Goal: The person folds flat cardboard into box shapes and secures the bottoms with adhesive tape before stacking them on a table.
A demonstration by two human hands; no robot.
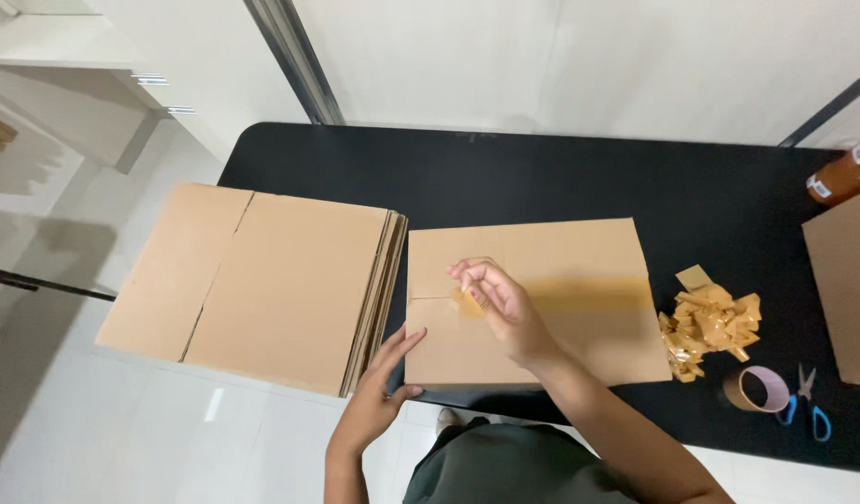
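Pinching what looks like a tape end (467, 301), the right hand (501, 303) is peeling it off the box (560, 280) lying on the table (542, 177); the left hand (381, 392), open, is bracing the box's edge. Pulling unevenly could tear the tape short.

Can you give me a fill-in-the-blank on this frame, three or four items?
1. The right hand pinches the end of a strip of brown ____ on the box.
2. The left hand steadies the box at its near-____ corner.
3. The stack of flat cardboard lies to the ____ of the box.
4. The scissors near the tape roll have ____ handles.

Missing words: tape; left; left; blue
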